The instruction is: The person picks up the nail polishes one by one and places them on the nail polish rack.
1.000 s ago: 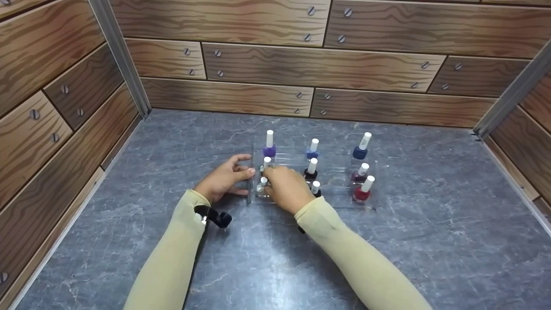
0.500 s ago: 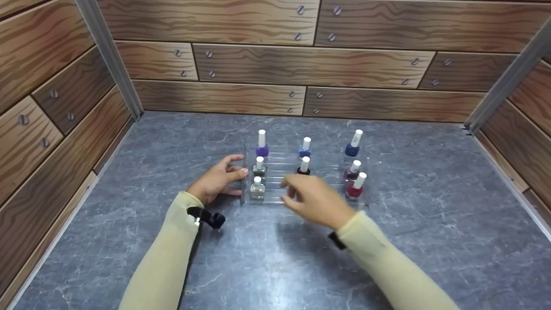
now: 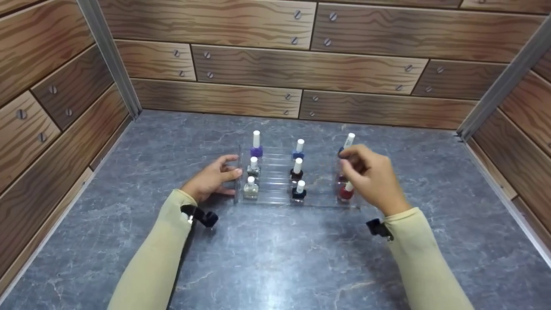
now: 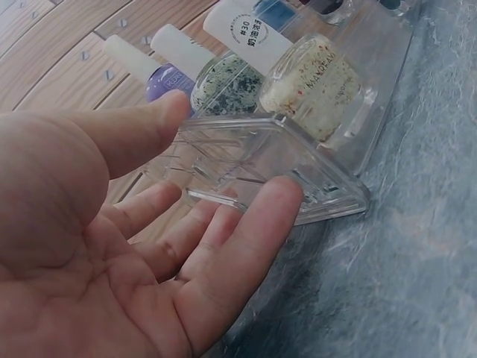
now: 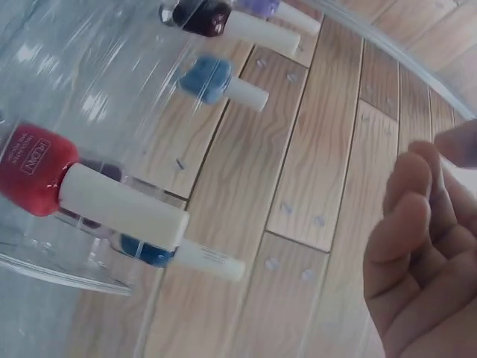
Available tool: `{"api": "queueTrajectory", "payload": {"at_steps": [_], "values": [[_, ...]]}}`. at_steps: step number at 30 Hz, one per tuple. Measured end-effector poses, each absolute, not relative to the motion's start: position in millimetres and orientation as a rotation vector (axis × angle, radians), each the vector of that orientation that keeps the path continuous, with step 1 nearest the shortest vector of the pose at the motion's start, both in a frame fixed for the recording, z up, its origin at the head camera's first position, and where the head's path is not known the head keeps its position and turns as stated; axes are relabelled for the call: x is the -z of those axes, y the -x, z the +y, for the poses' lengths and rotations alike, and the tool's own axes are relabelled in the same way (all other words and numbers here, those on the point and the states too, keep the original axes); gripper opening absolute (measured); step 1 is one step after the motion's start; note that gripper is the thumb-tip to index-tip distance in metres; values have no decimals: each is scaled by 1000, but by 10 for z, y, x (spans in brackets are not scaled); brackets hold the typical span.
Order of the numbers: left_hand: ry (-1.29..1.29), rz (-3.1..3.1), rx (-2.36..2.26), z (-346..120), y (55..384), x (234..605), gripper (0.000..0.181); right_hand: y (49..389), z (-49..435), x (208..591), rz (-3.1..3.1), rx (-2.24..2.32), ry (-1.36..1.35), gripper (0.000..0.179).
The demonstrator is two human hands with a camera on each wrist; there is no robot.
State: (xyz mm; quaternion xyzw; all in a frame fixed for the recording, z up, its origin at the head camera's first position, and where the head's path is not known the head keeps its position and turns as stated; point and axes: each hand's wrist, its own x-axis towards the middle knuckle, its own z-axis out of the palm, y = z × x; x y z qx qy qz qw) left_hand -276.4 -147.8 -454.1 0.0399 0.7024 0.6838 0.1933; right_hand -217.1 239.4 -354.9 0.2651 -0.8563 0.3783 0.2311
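A clear stepped display rack (image 3: 275, 173) carries nail polish bottles with white caps in three columns. My left hand (image 3: 211, 176) rests against its left side panel, fingers spread around the edge. Nearest to it are a purple bottle (image 3: 256, 150), a green-flecked bottle (image 4: 227, 82) and a cream-flecked bottle (image 4: 309, 82). Over the right column hovers my right hand (image 3: 372, 178), its fingers loosely bent; the right wrist view shows nothing in them. It partly covers a red bottle (image 5: 36, 170) and a dark blue bottle (image 3: 349, 140) in the head view, and hides the plum one there.
In the middle column stand a blue bottle (image 3: 298, 153), a black bottle (image 3: 296, 174) and a dark bottle (image 3: 299, 193). The grey marbled tabletop (image 3: 267, 258) is enclosed by wood-patterned walls (image 3: 245, 64) at the back and sides.
My right hand has left the front-left bottle, passed over the middle column and moved to the right column. The left hand stays at the rack's side panel.
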Motion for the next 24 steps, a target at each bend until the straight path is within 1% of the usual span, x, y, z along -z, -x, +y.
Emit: {"api": "queueTrajectory", "payload": {"at_steps": [3,11,14,18,20,24], "values": [[-108,1978,-1905,-1487,2769,4555,69,2226,2456,3585,-2302,-1067,-626,14],[-83,1939,-1946,-1444,2758,4594,68,2299,2625,3608,-2256,-992,-366,12],[-76,1930,-1948,-1415,2779,4571,67,2322,2707,3591,-2250,-993,-338,13],[-82,2010,-1970,-1436,2804,4459,62,2378,2791,3578,-2221,-965,-346,14],[-71,2045,-2080,-1457,2807,4387,58,2411,2819,3598,-2212,-888,-345,15],[-91,2009,-2485,-1441,2808,4258,48,2491,2856,3695,-2217,-692,-338,14]]}}
